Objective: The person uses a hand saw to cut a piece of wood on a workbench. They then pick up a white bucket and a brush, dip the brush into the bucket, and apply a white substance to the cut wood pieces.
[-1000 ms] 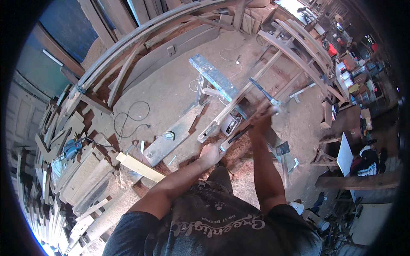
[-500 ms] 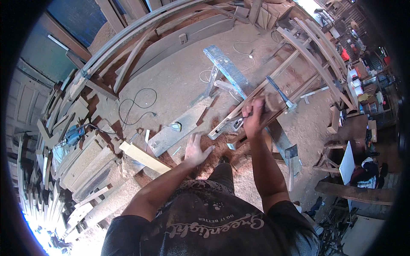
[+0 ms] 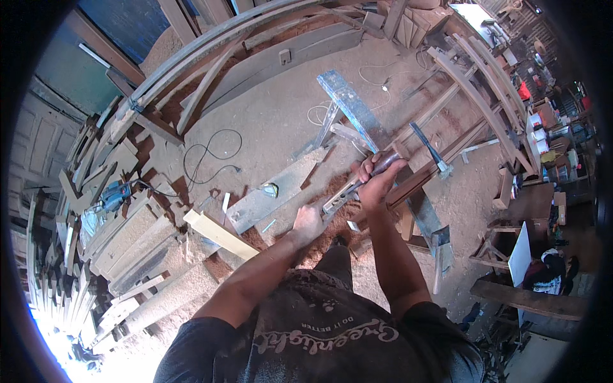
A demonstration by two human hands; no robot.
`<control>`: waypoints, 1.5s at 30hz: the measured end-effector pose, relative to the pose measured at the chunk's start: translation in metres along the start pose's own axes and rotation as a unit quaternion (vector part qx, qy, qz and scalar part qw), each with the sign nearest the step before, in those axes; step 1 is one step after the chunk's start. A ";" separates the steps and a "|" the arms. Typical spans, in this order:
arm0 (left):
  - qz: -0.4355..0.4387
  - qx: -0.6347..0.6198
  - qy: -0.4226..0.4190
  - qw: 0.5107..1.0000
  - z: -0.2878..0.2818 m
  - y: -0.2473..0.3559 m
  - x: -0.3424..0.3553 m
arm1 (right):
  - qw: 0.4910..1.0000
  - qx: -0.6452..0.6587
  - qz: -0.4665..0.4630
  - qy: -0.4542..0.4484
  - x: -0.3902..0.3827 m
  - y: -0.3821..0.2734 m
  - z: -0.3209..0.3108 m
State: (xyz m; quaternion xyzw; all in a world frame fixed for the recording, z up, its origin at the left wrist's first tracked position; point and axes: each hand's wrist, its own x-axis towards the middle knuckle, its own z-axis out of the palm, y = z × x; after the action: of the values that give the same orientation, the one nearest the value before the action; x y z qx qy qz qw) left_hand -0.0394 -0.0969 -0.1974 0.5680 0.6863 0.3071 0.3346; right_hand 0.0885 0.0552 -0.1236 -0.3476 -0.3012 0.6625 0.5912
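Observation:
My left hand (image 3: 308, 223) is closed on the near end of a pale wooden rail (image 3: 334, 204) with a slot cut near that end. My right hand (image 3: 380, 179) grips the dark reddish wooden handle (image 3: 391, 159) of a chisel-like tool, its narrow blade (image 3: 351, 189) angled down-left over the slot. Whether the tip touches the wood is too small to tell. A hammer (image 3: 426, 145) with a dark handle lies across the wooden rails just right of my right hand. A blue-stained plank trestle (image 3: 345, 96) stands beyond my hands, and dark brown lumber (image 3: 408, 185) lies beside them.
A plank (image 3: 258, 214) with a small yellow-and-black tool (image 3: 270, 189) lies left of me, near cables (image 3: 214, 147) on the dusty floor. A blue power tool (image 3: 115, 198) sits among offcuts at far left. Curved frames (image 3: 469, 89) and cluttered shelves (image 3: 546, 143) are on the right.
My left hand, off the wood half a second ago, has moved up and closed on the rail's end. My right hand has shifted slightly, tilting the tool toward the slot.

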 end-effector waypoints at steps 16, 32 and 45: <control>-0.059 0.069 -0.049 0.995 0.009 -0.011 0.003 | 0.910 -0.200 -0.333 -0.146 -0.004 -0.031 0.005; -0.011 0.014 0.005 1.000 0.003 0.008 0.010 | 0.984 -0.143 -0.039 0.095 0.019 -0.014 0.018; 0.026 -0.021 0.040 0.999 0.010 -0.011 0.000 | 0.954 -0.110 -0.271 -0.063 -0.013 0.067 -0.033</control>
State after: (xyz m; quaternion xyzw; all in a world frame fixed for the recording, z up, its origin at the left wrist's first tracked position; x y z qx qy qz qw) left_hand -0.0377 -0.0983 -0.2124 0.5660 0.6774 0.3525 0.3106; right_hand 0.0779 0.0336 -0.1958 -0.2730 -0.4918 0.4612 0.6863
